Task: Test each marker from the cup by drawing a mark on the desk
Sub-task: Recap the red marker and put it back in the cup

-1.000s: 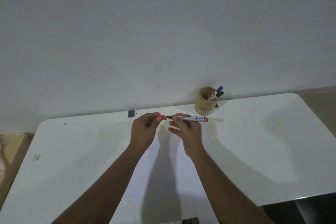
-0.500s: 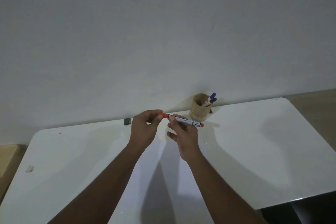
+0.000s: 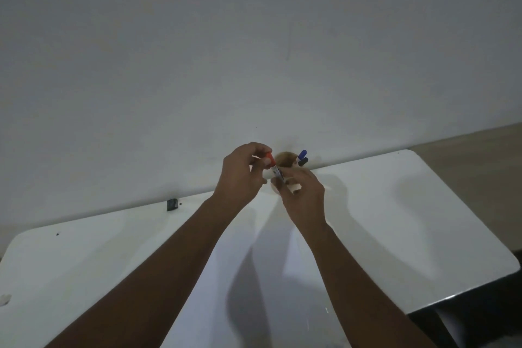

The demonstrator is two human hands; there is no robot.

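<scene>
- Left hand (image 3: pixel 240 175): pinching the orange cap (image 3: pixel 269 159) of the marker (image 3: pixel 278 175), now raised toward 12 o'clock.
- Right hand (image 3: pixel 302 195): gripping the white barrel; marker swung from level to steep, suggesting uncapping or recapping.
- Cup (image 3: pixel 285 161): round, wooden, half hidden; holding blue-capped (image 3: pixel 302 154) and black-capped (image 3: pixel 303 161) markers.
- Desk (image 3: pixel 395 220): glossy white, rounded corners.

White desk (image 3: pixel 395 220), red marker cap (image 3: pixel 269 159), tan cup (image 3: pixel 285 159) at back edge w/ blue cap (image 3: pixel 302 154) & black cap (image 3: pixel 303 161), grey wall (image 3: pixel 254 37).
</scene>
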